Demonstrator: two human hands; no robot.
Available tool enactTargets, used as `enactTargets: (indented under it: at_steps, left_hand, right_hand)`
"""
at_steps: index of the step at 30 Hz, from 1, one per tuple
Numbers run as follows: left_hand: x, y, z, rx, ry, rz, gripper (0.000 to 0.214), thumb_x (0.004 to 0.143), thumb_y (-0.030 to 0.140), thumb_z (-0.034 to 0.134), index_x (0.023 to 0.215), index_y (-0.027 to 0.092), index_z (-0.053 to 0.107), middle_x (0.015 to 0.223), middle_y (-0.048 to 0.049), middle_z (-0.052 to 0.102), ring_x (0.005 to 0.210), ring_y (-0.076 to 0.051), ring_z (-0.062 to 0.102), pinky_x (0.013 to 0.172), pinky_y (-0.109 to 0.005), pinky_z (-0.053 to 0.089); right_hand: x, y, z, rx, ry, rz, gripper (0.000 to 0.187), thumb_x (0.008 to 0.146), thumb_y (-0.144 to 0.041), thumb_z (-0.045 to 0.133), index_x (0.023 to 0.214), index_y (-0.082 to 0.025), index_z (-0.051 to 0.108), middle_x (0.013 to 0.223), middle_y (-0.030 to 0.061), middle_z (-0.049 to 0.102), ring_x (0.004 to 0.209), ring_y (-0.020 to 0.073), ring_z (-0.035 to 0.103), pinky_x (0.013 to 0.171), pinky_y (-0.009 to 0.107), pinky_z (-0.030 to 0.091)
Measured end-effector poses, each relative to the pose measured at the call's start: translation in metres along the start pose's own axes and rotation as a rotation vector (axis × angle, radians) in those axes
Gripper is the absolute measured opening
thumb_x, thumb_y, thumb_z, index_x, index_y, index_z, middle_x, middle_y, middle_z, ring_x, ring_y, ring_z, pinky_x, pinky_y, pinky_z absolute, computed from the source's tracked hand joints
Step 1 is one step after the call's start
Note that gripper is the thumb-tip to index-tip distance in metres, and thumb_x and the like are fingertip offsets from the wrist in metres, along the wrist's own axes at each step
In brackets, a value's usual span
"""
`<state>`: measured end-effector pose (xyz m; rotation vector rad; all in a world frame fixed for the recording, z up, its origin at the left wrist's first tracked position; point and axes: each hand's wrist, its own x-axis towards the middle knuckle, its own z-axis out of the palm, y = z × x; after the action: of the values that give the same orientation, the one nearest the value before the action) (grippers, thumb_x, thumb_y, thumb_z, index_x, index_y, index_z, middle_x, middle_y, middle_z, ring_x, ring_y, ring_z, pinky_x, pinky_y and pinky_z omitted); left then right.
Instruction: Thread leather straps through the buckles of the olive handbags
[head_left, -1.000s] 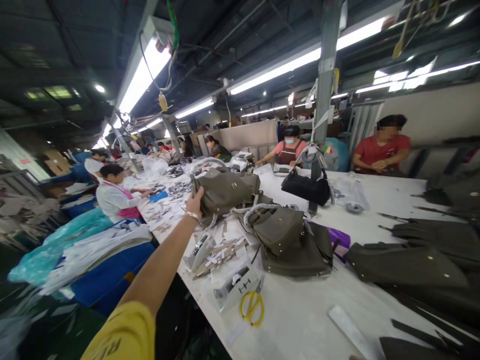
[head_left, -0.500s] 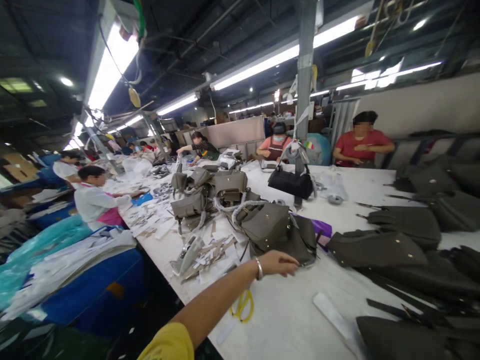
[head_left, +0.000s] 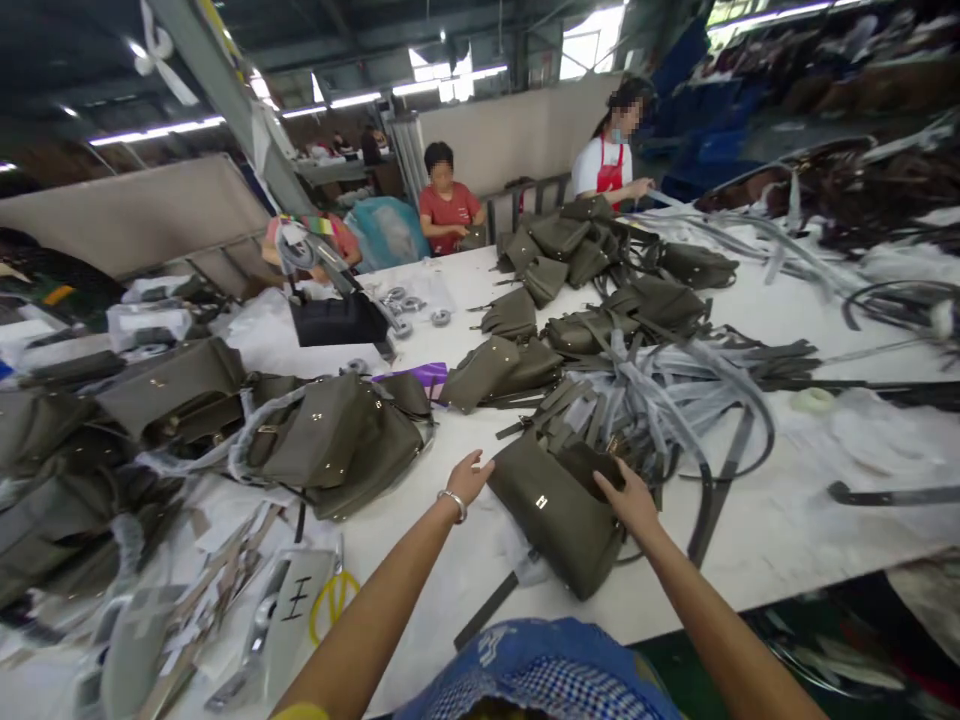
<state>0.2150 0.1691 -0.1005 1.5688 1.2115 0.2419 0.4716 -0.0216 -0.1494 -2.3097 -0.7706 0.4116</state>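
white and long, the table (head_left: 772,530) runs away through a big workshop hall, its top strewn with paper scraps (head_left: 202,580) at the near left. behind it stand beige partition panels (head_left: 517,130), a slanting metal post (head_left: 225,90), strip lights (head_left: 356,99) and bright windows (head_left: 592,42) under a dark roof.

a bold black mark like an h shows on a pale tape dispenser (head_left: 296,590); the lettering on the blue apron (head_left: 517,660) at the bottom edge is too slanted to read. a small gold clasp sits on the olive bag (head_left: 555,510), which lies tilted on the table just in front of the apron.

the left hand (head_left: 470,478) is open, fingers spread at the bag's left edge; the right hand (head_left: 630,500) rests on its right side, and whether it grips i cannot tell.

straps (head_left: 652,390) in clear wrap tangle right behind the bag, crowding that side. more olive bags (head_left: 570,240) heap farther back and at the left, with a black bag (head_left: 337,318) beyond. yellow scissors (head_left: 330,600) lie beside the dispenser. across the table are co-workers, one in a red shirt (head_left: 450,205), another in a red apron (head_left: 611,170).
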Motion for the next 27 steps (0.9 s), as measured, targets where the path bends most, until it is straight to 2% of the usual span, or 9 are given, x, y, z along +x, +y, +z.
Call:
enactTargets:
  at_steps: [3,5,7,10,12,15,18,22,27]
  left_hand:
    - [0.008,-0.002,0.023,0.010,0.022,-0.038,0.070,0.070,0.053,0.067,0.126,0.012,0.053,0.136,-0.0191,0.050,0.126,-0.032,0.046,0.109,-0.042,0.031]
    - [0.012,0.000,0.031,-0.012,0.019,-0.060,0.065,0.073,0.058,0.062,0.123,0.016,0.056,0.138,-0.0137,0.049,0.131,-0.029,0.040,0.111,-0.038,0.028]
    - [0.013,0.003,0.033,-0.054,0.004,-0.120,0.065,0.078,0.067,0.048,0.121,0.019,0.057,0.139,-0.0112,0.049,0.130,-0.029,0.042,0.106,-0.039,0.036]
    - [0.006,0.002,0.027,-0.124,-0.023,-0.234,0.077,0.078,0.076,0.027,0.124,0.020,0.054,0.139,-0.0125,0.048,0.123,-0.031,0.048,0.088,-0.041,0.051]
    - [-0.004,-0.004,0.019,-0.192,-0.045,-0.290,0.081,0.078,0.078,0.022,0.126,0.021,0.052,0.138,-0.0134,0.049,0.121,-0.029,0.050,0.082,-0.040,0.054]
    - [-0.028,-0.021,0.003,-0.360,-0.036,-0.348,0.077,0.080,0.076,0.022,0.126,0.023,0.052,0.135,-0.0122,0.052,0.120,-0.027,0.052,0.084,-0.040,0.053]
    - [-0.061,-0.037,-0.021,-0.479,0.112,-0.339,0.073,0.082,0.073,0.026,0.124,0.022,0.055,0.132,-0.0117,0.056,0.121,-0.027,0.051,0.091,-0.043,0.050]
    - [-0.117,-0.041,-0.060,-0.587,0.337,-0.157,0.073,0.085,0.070,0.018,0.123,0.023,0.058,0.135,-0.0096,0.054,0.128,-0.025,0.045,0.107,-0.043,0.038]
    - [-0.172,-0.035,-0.074,-0.652,0.573,-0.036,0.068,0.088,0.065,0.014,0.131,0.025,0.049,0.142,-0.0086,0.046,0.134,-0.022,0.039,0.111,-0.044,0.030]
  right_hand:
    - [0.002,0.007,0.008,0.036,-0.021,0.053,0.076,0.072,-0.058,0.054,0.133,-0.013,0.044,0.134,0.0173,0.049,0.127,0.0318,0.042,0.103,0.045,0.037]
    - [-0.001,0.007,0.006,0.094,-0.002,0.166,0.078,0.072,-0.058,0.056,0.135,-0.014,0.041,0.130,0.0176,0.053,0.120,0.0329,0.049,0.099,0.047,0.040]
    - [-0.007,-0.001,0.002,0.167,0.039,0.223,0.079,0.070,-0.057,0.059,0.135,-0.016,0.040,0.125,0.0164,0.056,0.109,0.0319,0.056,0.093,0.046,0.045]
    - [-0.022,-0.029,-0.007,0.294,0.115,0.093,0.077,0.070,-0.052,0.064,0.136,-0.019,0.041,0.130,0.0146,0.053,0.093,0.0257,0.063,0.081,0.041,0.051]
    - [-0.034,-0.054,-0.014,0.354,0.110,-0.078,0.057,0.074,-0.047,0.063,0.124,-0.021,0.054,0.126,0.0120,0.057,0.089,0.0226,0.064,0.080,0.038,0.052]
    - [-0.052,-0.096,-0.027,0.394,0.018,-0.353,0.019,0.081,-0.035,0.059,0.092,-0.024,0.071,0.101,0.0057,0.070,0.091,0.0207,0.064,0.087,0.036,0.050]
    - [-0.065,-0.133,-0.039,0.452,-0.081,-0.551,0.017,0.085,-0.025,0.056,0.091,-0.027,0.071,0.093,0.0026,0.072,0.092,0.0195,0.065,0.089,0.036,0.050]
    - [-0.078,-0.171,-0.037,0.567,-0.186,-0.543,0.015,0.082,-0.022,0.059,0.090,-0.027,0.071,0.092,0.0016,0.072,0.089,0.0192,0.065,0.085,0.033,0.051]
    - [-0.087,-0.200,0.015,0.556,-0.427,-0.504,0.011,0.080,-0.031,0.063,0.086,-0.026,0.071,0.089,-0.0003,0.073,0.080,0.0182,0.065,0.076,0.029,0.049]
